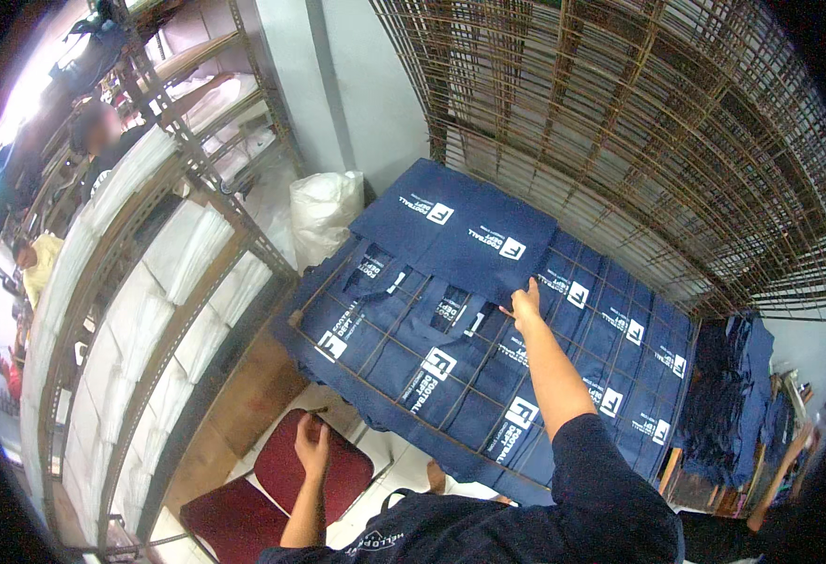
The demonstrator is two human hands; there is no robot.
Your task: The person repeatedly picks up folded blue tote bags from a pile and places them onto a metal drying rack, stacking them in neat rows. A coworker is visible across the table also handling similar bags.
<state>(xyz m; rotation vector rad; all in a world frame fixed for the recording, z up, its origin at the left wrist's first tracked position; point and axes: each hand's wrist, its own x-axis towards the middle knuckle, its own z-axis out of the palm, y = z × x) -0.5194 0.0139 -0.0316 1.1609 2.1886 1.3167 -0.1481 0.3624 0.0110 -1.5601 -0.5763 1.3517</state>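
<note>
My right hand (524,305) reaches out to the near right corner of a navy printed fabric bag (413,235). Its thumb and index finger are spread apart at the cloth's edge, and the other fingers are partly hidden. That bag lies flat at the far left of a wire rack (389,371) covered with several similar bags. Cloth handles (422,324) loop out beside it on the near side. Above a dark red chair seat (342,475), my left hand (312,446) is raised with its fingers loosely curved and apart, holding nothing.
Stacked rusty wire racks (620,94) lean over the far right side. White stacks fill a metal shelf (150,301) on the left. A white sack (324,211) stands by the wall. Dark cloth (732,395) hangs at right. Other people (42,263) are at far left.
</note>
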